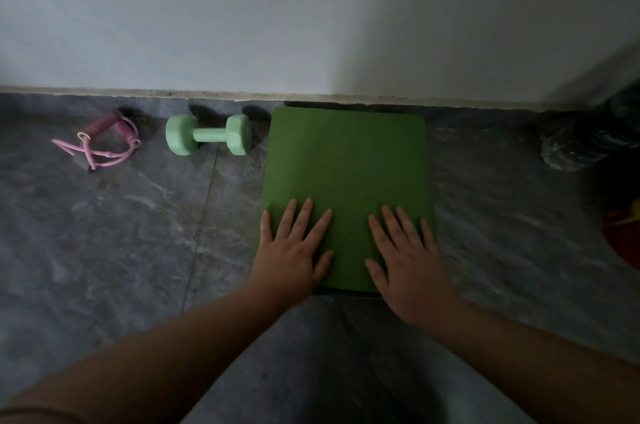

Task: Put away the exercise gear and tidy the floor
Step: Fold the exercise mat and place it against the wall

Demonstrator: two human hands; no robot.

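Hands: both of yours lie flat on the near end of the green mat, palms down, fingers straight and spread, gripping nothing.
Left hand (294, 247): it covers the mat's near left corner, with the little finger at the left edge and the heel of the palm past the near edge.
Right hand (405, 260): it rests toward the mat's near right corner, fingers pointing at the wall, thumb reaching inward.
Arms: your bare forearms come up from the bottom of the view and draw together toward the mat.
Mat (346, 163): green, folded or stacked into a thick square pad; it lies flat on the floor with its far edge close to the foot of the wall.
Dumbbell (209, 135): mint green with faceted heads, lying on its side just left of the mat, parallel to the wall and near it.
Skipping rope (100, 143): pink, loosely bunched with its handles together, on the floor further left, well apart from the mat.
Floor (121, 233): dark grey tile with a marbled pattern; one grout line runs from near the dumbbell toward you.
Wall (311, 14): plain and pale, meeting the floor along a light, scuffed strip.
Right edge: a dark, blurred object (588, 143) sits on the floor near the wall, and something red and yellow (627, 233) shows nearer to you; you cannot tell what either is.
Light: the room is dim, and shadows fall behind the dumbbell and the rope.
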